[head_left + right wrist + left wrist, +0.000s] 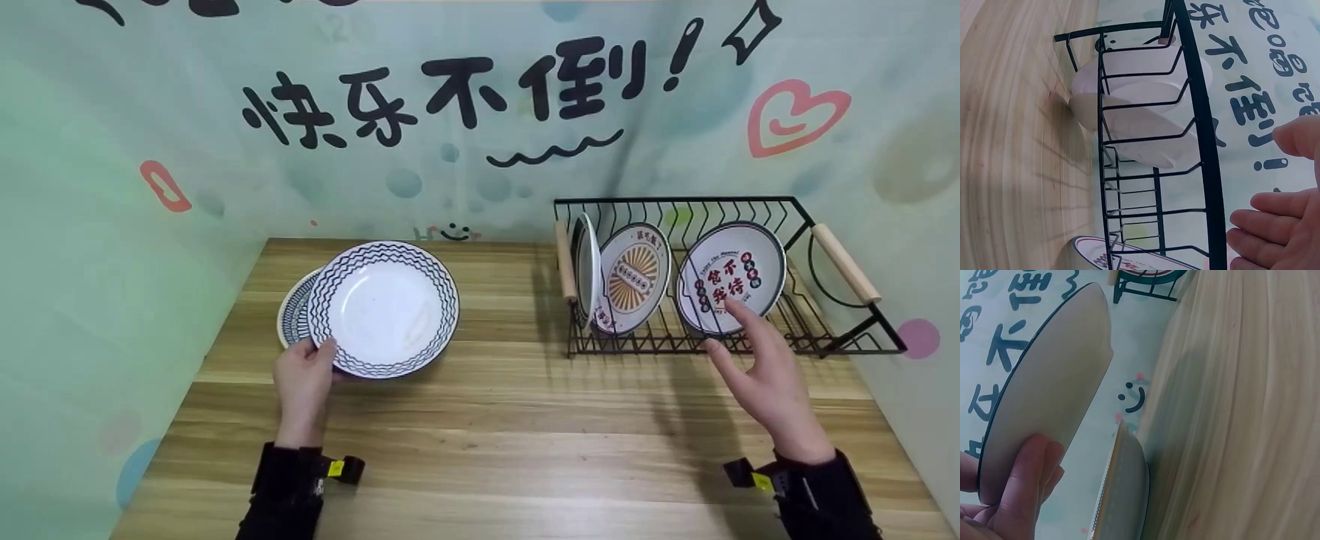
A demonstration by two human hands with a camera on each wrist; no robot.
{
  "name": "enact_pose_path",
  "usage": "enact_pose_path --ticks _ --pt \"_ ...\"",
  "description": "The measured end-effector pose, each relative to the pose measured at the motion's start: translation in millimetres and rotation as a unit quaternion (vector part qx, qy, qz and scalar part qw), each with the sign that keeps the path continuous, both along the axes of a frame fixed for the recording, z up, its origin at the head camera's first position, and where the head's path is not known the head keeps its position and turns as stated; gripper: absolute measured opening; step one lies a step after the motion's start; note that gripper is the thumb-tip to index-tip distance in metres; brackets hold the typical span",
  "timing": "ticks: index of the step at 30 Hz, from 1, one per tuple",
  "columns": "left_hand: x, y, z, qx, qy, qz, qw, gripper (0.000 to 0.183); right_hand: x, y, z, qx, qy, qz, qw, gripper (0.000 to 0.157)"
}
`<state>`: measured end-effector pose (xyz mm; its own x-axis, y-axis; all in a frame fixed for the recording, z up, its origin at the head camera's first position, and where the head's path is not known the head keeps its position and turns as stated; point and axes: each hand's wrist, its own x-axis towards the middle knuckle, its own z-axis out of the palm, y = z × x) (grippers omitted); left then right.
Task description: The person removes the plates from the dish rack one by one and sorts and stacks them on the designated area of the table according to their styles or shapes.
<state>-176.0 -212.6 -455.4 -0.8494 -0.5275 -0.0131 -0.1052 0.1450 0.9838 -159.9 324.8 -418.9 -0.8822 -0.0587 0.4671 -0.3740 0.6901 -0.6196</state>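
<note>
My left hand (306, 382) pinches the near-left rim of a white plate (382, 315) with a wavy black border. In the left wrist view this plate (1053, 377) is tilted and raised off the table, thumb on one face and fingers under the other. Below it, a second patterned plate (294, 311) is partly hidden; the left wrist view shows its side (1123, 489). My right hand (776, 386) holds nothing, its fingers extended in front of the black wire dish rack (806, 334). Its fingertips overlap a plate with red lettering (731, 262) in the head view.
Also in the rack stand a plate with an orange sunburst (634, 279) and an edge-on white plate (590, 270) at the left end. Wooden handles (846, 262) cap the rack's ends. A printed cloth backdrop (450, 187) rises behind the wooden table (495, 427).
</note>
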Motion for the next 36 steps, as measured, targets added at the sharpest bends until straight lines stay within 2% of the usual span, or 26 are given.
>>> enact_pose_path --ticks 7,11,16,21,28,36 --pt "-0.1 -9 -2.9 -0.008 -0.001 0.020 0.9998 0.018 -1.4 9 3.2 0.004 0.008 -0.014 1.000 0.062" --pt "0.5 -14 -6.4 -0.011 0.006 0.028 0.9995 0.021 -1.9 14 3.6 0.005 -0.002 -0.022 1.000 0.062" --pt "1.7 -21 -4.9 0.016 -0.020 0.028 0.9993 0.020 -4.0 20 4.8 0.015 -0.013 -0.037 0.999 0.061" --pt "0.2 -28 -3.2 0.006 -0.039 0.035 0.9986 0.027 -6.8 27 6.1 0.015 -0.020 -0.046 0.999 0.061" --pt "-1.1 -35 -3.6 0.054 -0.039 0.041 0.9970 0.032 -8.8 33 8.8 0.024 -0.026 -0.059 0.998 0.061" --pt "-2.5 -42 -3.1 0.080 -0.050 0.040 0.9948 0.036 -9.7 35 12.0 0.031 -0.029 -0.068 0.997 0.061"
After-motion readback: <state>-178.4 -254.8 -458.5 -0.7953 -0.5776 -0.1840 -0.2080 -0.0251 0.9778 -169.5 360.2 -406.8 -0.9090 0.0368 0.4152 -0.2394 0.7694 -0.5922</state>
